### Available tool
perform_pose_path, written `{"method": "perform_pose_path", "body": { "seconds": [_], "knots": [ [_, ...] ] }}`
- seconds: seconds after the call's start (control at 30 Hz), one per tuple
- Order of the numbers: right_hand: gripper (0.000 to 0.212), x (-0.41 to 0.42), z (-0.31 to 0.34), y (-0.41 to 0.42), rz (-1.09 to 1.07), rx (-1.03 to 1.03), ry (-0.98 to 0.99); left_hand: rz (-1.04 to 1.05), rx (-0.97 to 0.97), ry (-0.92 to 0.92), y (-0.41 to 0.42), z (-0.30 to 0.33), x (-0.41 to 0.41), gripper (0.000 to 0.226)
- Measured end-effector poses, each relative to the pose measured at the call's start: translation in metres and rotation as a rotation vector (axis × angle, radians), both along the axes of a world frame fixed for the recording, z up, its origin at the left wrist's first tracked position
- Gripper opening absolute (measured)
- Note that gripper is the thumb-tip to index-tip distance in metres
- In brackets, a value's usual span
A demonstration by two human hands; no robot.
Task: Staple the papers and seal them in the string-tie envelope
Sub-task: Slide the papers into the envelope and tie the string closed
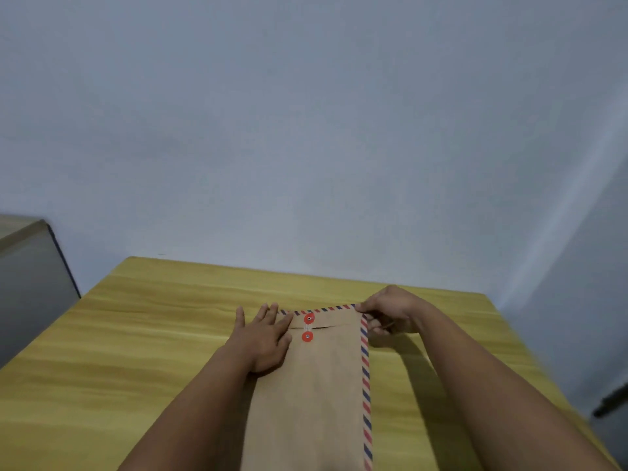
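Observation:
A brown string-tie envelope [319, 385] with a red-and-blue striped border lies lengthwise on the yellow wooden table [136, 334]. Its flap is folded down, with two red button discs [308, 328] and a white string running between them. My left hand [263, 338] lies flat with fingers spread on the envelope's upper left part. My right hand [390, 312] pinches the envelope's far right corner. No papers and no stapler are visible.
A pale wall stands behind the table's far edge. A grey cabinet [30, 283] stands at the left beside the table. A dark object [611, 399] shows at the right edge, off the table.

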State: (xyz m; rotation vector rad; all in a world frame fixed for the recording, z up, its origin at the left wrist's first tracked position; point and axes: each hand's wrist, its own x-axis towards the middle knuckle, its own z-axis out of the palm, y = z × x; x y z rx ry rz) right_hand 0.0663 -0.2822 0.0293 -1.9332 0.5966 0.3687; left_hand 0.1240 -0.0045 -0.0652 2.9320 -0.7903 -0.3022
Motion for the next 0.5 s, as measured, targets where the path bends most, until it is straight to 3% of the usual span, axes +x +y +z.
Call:
{"method": "perform_pose_path", "body": {
  "seconds": [0.13, 0.23, 0.27, 0.37, 0.5],
  "knots": [
    [0.006, -0.006, 0.057, 0.020, -0.107, -0.082, -0.181, 0.072, -0.473, 0.223, -0.034, 0.063, -0.035, 0.090],
    [0.009, -0.013, 0.097, 0.040, -0.148, -0.121, -0.293, 0.057, -0.765, 0.427, -0.057, 0.112, -0.066, 0.120],
    [0.011, -0.017, 0.110, 0.047, -0.149, -0.123, -0.314, 0.034, -0.804, 0.445, -0.063, 0.127, -0.076, 0.119],
    [0.017, -0.031, 0.142, 0.067, -0.131, -0.065, -0.387, -0.039, -0.895, 0.405, -0.073, 0.161, -0.100, 0.088],
    [0.022, -0.055, 0.170, 0.078, -0.104, 0.079, -0.528, 0.100, -0.928, 0.195, -0.056, 0.192, -0.111, 0.051]
  ]
}}
